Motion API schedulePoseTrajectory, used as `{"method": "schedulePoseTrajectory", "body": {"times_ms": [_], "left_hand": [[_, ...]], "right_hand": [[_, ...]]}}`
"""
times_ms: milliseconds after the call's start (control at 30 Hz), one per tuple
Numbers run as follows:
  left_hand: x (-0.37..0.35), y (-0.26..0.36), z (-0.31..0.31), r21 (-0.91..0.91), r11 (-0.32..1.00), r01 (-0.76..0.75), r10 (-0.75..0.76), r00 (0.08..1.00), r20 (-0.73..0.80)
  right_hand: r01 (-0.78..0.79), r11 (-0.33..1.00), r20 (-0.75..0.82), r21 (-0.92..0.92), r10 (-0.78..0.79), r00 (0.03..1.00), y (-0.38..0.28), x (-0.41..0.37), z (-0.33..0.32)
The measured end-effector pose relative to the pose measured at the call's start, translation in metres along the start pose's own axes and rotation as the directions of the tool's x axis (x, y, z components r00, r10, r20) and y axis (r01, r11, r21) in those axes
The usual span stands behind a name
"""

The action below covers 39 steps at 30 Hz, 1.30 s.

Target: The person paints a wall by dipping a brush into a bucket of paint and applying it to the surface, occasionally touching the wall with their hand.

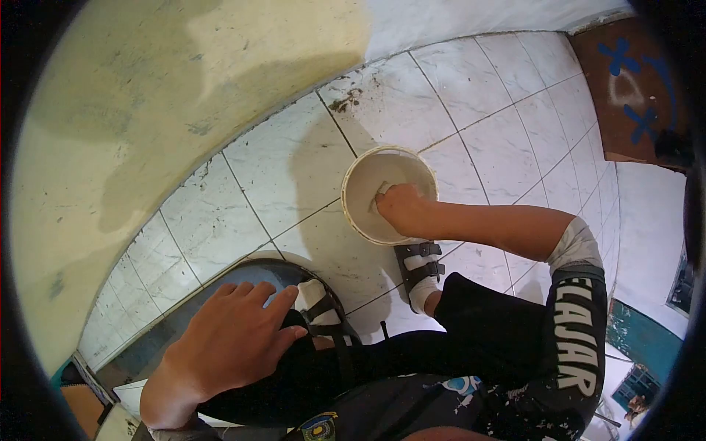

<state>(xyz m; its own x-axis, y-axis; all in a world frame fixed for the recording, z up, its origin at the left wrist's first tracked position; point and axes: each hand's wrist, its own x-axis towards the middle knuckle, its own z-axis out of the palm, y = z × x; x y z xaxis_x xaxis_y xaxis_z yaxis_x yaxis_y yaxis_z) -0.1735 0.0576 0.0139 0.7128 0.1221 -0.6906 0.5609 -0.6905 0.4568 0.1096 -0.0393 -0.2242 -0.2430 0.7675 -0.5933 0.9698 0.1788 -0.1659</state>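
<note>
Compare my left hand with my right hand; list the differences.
Place: the right hand reaches inside the white bucket, while the left hand is outside it, over the dark clothing.
Pose: the left hand's fingers are loosely bent and slightly spread; the right hand's are curled at a pale piece, its grip unclear.
Size in view: the left hand looks larger, the right hand smaller.
Shared: both are bare.

White tiled floor, grey-veined, ruled by dark grout, with a patch of brown grime near its far edge. Along the floor's left side, a scuffed yellow wall, turning white farther along. At the floor's far right corner, a brown panel with blue marks. Right of the floor, a teal surface and grid-like window. Broad shadows across floor and wall.
</note>
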Motion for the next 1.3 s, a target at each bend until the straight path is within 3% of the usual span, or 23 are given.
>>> {"method": "schedulePoseTrajectory", "body": {"times_ms": [100,167,300,367,900,967,1033,1100,1133,1167,1233,1267,1300], "left_hand": [[0.003,0.003,-0.003,-0.003,1.0,0.016,-0.016,1.0,0.008],[0.004,0.007,-0.006,-0.025,0.998,0.052,-0.052,0.999,0.0],[0.005,0.01,-0.006,-0.04,0.994,0.103,-0.103,0.995,0.016],[0.005,0.012,-0.005,-0.027,0.994,0.109,-0.109,0.994,-0.006],[0.011,0.028,-0.011,-0.088,0.975,0.205,-0.211,0.976,-0.063],[0.009,0.028,-0.009,-0.098,0.976,0.195,-0.204,0.974,-0.099],[0.008,0.032,-0.014,-0.133,0.962,0.239,-0.248,0.967,-0.055],[0.006,0.035,-0.018,-0.173,0.942,0.287,-0.293,0.956,-0.01],[0.005,0.036,-0.018,-0.193,0.922,0.336,-0.339,0.941,0.016],[0.003,0.036,-0.017,-0.214,0.898,0.384,-0.385,0.922,0.04],[-0.001,0.034,-0.012,-0.21,0.884,0.419,-0.423,0.906,0.024],[-0.004,0.032,-0.01,-0.202,0.871,0.448,-0.455,0.89,0.016],[-0.007,0.03,-0.008,-0.206,0.866,0.455,-0.463,0.886,0.01]], "right_hand": [[0.074,0.997,0.06,0.003,-0.074,0.995,0.005,0.004,0.0],[0.118,0.992,0.256,-0.049,-0.101,0.961,0.005,0.003,-0.02],[0.117,0.993,0.225,-0.028,-0.108,0.968,0.007,-0.003,-0.033],[0.123,0.991,0.344,-0.049,-0.099,0.934,0.009,-0.001,-0.033],[0.266,0.964,0.516,-0.011,-0.222,0.827,0.03,-0.005,-0.063],[0.237,0.961,0.379,0.142,-0.274,0.884,0.044,-0.008,-0.084],[0.25,0.906,0.097,0.341,-0.298,0.95,0.075,-0.018,-0.133],[0.209,0.695,-0.217,0.688,-0.078,0.973,0.13,-0.004,-0.129],[0.194,0.69,-0.383,0.698,0.13,0.915,0.16,0.008,-0.119],[0.185,0.681,-0.52,0.708,0.326,0.79,0.194,0.026,-0.104],[-0.139,0.819,-0.536,0.556,0.482,0.694,0.275,0.073,-0.058],[-0.128,0.823,-0.544,0.553,0.473,0.693,0.299,0.089,-0.035],[-0.307,0.855,-0.56,0.417,0.508,0.654,0.319,0.103,-0.015]]}}
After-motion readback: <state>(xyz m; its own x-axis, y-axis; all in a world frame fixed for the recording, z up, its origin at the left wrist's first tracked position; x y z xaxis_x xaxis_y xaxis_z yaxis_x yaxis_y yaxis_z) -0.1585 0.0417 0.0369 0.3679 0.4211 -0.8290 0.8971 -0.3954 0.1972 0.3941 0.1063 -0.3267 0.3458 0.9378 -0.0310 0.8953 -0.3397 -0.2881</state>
